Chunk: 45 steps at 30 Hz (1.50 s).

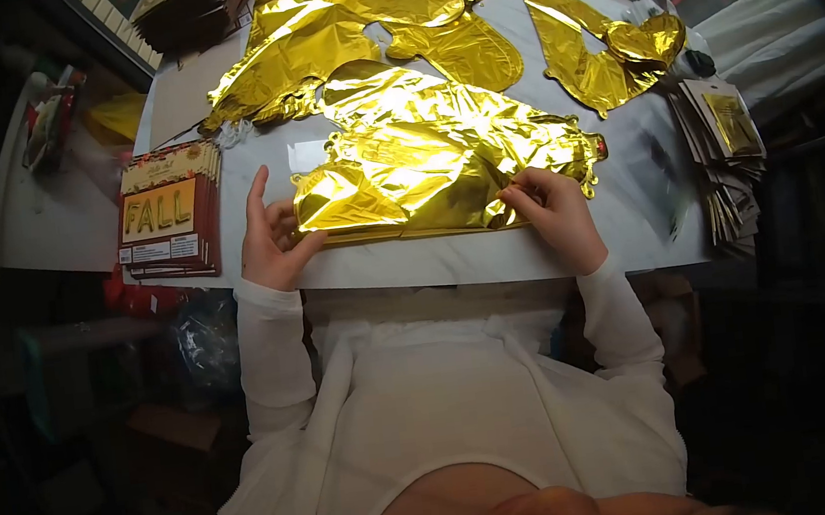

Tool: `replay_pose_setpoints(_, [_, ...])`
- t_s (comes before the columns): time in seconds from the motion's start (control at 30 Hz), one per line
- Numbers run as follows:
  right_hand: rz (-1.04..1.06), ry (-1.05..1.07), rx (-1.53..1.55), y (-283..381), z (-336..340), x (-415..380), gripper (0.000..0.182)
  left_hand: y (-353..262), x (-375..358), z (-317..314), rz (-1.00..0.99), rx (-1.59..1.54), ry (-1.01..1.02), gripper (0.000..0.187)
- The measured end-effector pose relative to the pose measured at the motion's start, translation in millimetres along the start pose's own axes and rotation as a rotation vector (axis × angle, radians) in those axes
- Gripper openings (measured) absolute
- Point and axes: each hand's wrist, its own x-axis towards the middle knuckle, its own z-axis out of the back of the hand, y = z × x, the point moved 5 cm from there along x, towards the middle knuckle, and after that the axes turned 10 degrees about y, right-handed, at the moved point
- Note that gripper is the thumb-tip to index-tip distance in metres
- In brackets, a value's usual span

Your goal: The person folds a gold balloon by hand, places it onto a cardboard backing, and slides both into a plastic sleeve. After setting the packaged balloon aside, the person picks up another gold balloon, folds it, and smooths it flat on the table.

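Note:
A gold foil balloon [422, 156], flat and uninflated, lies partly folded on the white table in front of me. At its left end is my left hand [276, 237], its index finger raised and its thumb stretched out along the near edge of the foil. My right hand [553, 210] pinches the near side of the same foil between thumb and fingers, right of the middle. Creased folds gather near those fingertips.
More gold foil balloons [449, 27] and a curved one [603, 61] lie across the back. Printed FALL packages [166, 211] are stacked on the left, with stacked cards [722, 139] at the right edge. Brown cards [186, 15] stand back left. A white table [414, 269] holds everything.

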Motion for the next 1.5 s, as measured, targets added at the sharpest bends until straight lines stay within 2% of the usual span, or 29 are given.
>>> replay_pose_setpoints(0.1, [0.009,-0.016,-0.030,-0.3,-0.2,0.8,0.019,2.4,-0.9,1.3,0.009,0.013,-0.043,0.103])
replay_pose_setpoints(0.2, [0.011,-0.025,-0.014,-0.4,-0.4,0.4,0.020,-0.8,4.8,-3.0,-0.019,0.162,-0.143,0.096])
replay_pose_setpoints(0.27, [-0.006,-0.032,-0.017,0.4,0.3,0.1,0.020,-19.0,6.4,-7.7,-0.054,0.463,-0.302,0.079])
replay_pose_setpoints(0.3, [-0.007,-0.034,-0.017,-0.1,0.6,-0.3,0.020,-18.6,9.0,-10.1,-0.055,0.463,-0.300,0.079])
replay_pose_setpoints(0.37, [-0.002,-0.027,-0.019,-1.3,0.9,0.7,0.021,-23.4,10.9,-12.9,-0.142,0.636,-0.372,0.059])
replay_pose_setpoints(0.4, [-0.001,-0.028,-0.018,-2.3,1.5,1.8,0.021,-23.0,11.3,-13.8,-0.142,0.637,-0.371,0.059])
replay_pose_setpoints(0.47, [-0.011,-0.013,-0.059,-4.9,2.3,3.8,0.021,-29.6,8.2,-18.6,-0.251,0.824,-0.418,0.044])
replay_pose_setpoints(0.5, [-0.011,-0.014,-0.058,-6.0,2.7,4.6,0.021,-31.6,6.9,-21.4,-0.251,0.825,-0.416,0.044])
replay_pose_setpoints(0.57, [-0.011,-0.007,-0.045,-7.9,2.3,5.4,0.022,-48.4,-3.8,-39.4,-0.441,0.988,-0.439,0.034])
replay_pose_setpoints(0.63, [-0.017,-0.006,-0.044,-5.1,3.3,4.8,0.022,-55.5,-14.9,-70.1,-0.513,0.936,-0.272,0.030])
replay_pose_setpoints(0.67, [-0.021,-0.005,-0.043,-3.9,3.0,5.0,0.022,-57.6,-17.6,-89.1,-0.522,0.902,-0.115,0.035])
replay_pose_setpoints(0.7, [-0.022,-0.005,-0.043,-3.9,2.2,5.3,0.022,-53.2,-19.9,-105.2,-0.520,1.000,0.080,0.050])
replay_pose_setpoints(0.73, [-0.024,-0.008,-0.034,-4.2,2.0,5.4,0.022,-55.4,-22.8,-116.4,-0.521,0.999,0.082,0.050])
replay_pose_setpoints(0.8, [-0.031,-0.016,-0.028,-5.0,1.7,4.5,0.023,-49.7,-25.1,-147.0,-0.422,1.157,0.367,0.074])
replay_pose_setpoints(0.83, [-0.025,-0.021,-0.026,-5.1,1.0,4.2,0.022,-43.8,-25.0,-149.2,-0.428,1.153,0.370,0.074])
replay_pose_setpoints(0.9, [-0.020,-0.035,-0.029,-6.8,2.7,4.0,0.021,-24.4,-19.4,-152.0,-0.354,1.219,0.352,0.091])
replay_pose_setpoints(1.0, [-0.064,0.013,0.001,-9.1,3.0,-1.1,0.020,-20.7,-18.5,-153.5,-0.353,1.181,0.343,0.096])
replay_pose_setpoints(1.07, [0.023,-0.023,0.221,0.5,5.7,-11.4,0.026,-22.3,-18.0,-154.5,-0.360,1.198,0.347,0.096])
replay_pose_setpoints(1.1, [0.021,-0.028,0.219,-1.5,8.1,-16.7,0.026,-22.5,-17.7,-154.7,-0.359,1.215,0.345,0.097])
replay_pose_setpoints(1.17, [0.080,-0.039,0.022,-3.6,15.6,-29.5,0.036,-19.8,-18.3,-155.3,-0.362,1.214,0.343,0.098])
replay_pose_setpoints(1.27, [0.118,-0.154,-0.011,-3.4,24.0,-43.1,0.035,-18.7,-18.3,-155.9,-0.359,1.204,0.338,0.099])
replay_pose_setpoints(1.5, [0.070,-0.186,0.047,-18.4,28.9,-45.1,0.033,-18.9,-19.8,-156.5,-0.352,1.204,0.315,0.098])
